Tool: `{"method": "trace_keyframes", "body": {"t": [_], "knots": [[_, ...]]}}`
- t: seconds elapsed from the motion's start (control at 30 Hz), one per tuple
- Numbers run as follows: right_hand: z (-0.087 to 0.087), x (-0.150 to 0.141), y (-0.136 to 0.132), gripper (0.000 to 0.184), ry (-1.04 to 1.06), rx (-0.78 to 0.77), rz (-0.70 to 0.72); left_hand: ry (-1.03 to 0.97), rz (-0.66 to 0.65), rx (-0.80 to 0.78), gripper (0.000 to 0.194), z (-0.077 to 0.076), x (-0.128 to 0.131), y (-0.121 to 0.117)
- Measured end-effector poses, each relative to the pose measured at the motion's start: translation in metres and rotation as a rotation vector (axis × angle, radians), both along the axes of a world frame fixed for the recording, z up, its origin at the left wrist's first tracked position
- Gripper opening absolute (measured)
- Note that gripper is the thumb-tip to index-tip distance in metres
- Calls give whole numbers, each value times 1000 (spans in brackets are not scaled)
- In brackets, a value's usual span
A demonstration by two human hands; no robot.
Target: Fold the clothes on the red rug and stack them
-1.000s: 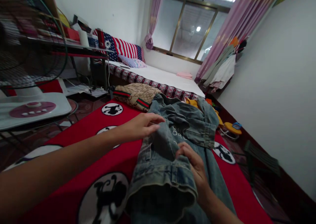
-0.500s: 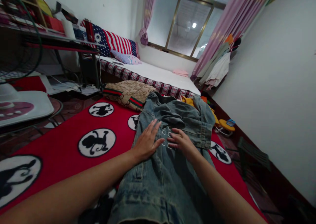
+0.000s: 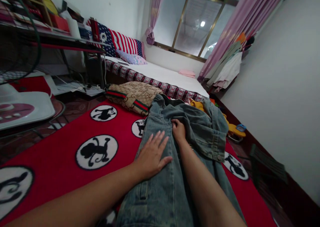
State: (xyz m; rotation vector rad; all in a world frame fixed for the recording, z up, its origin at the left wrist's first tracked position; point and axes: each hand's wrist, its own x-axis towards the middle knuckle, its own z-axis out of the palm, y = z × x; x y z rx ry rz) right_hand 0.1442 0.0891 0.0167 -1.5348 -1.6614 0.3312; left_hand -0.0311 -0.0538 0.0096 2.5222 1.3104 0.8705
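Observation:
A blue denim jacket (image 3: 162,197) lies spread over a red cloth (image 3: 67,150) printed with black monkey figures in white circles. My left hand (image 3: 151,157) rests flat on its left front panel, fingers outstretched, just above a pocket slit. Farther up, near the collar, my right hand (image 3: 179,131) has its fingers curled on the edge of the front opening, pinching the denim. My right forearm crosses the middle of the jacket and hides part of it. One sleeve is folded across on the right side.
Beyond the collar sits a beige patterned cushion (image 3: 136,93) with green-red stripes. Yellow clothing (image 3: 196,104) lies behind the jacket. A bed (image 3: 160,69) stands under the window, a cluttered desk (image 3: 67,42) at left, a white plastic seat (image 3: 27,110) nearer, and a yellow stool (image 3: 236,131) at right.
My right hand has moved up the jacket from the white rings at its middle and closed on the front edge. The rings are now covered. My left hand stays flat, slightly lower.

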Motion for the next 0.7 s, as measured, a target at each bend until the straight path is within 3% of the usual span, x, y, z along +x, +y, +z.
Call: {"method": "trace_keyframes", "body": {"t": [0.13,0.2,0.3,0.37,0.43,0.5,0.57,0.6,0.7], "knots": [[-7,-3,-7,33,-216,-79,-12,197,-25,-61,73,-7,6,1],[1,-2,-18,36,-336,-107,18,216,-13,-59,73,-8,6,1],[28,13,-42,34,-417,-101,107,219,-11,-55,73,-9,5,1],[49,35,-61,28,-467,-2,62,213,-15,-50,73,-9,5,1],[66,68,-76,29,-558,176,-98,210,-18,-49,74,-8,5,1],[73,106,-85,45,-656,271,-310,212,-22,-54,74,-6,6,1],[68,143,-90,67,-676,209,-508,213,-25,-63,74,-5,6,2],[63,158,-91,66,-681,146,-540,213,-26,-67,74,-4,6,2],[53,188,-91,37,-704,49,-448,192,-27,-68,72,-3,6,1]]}}
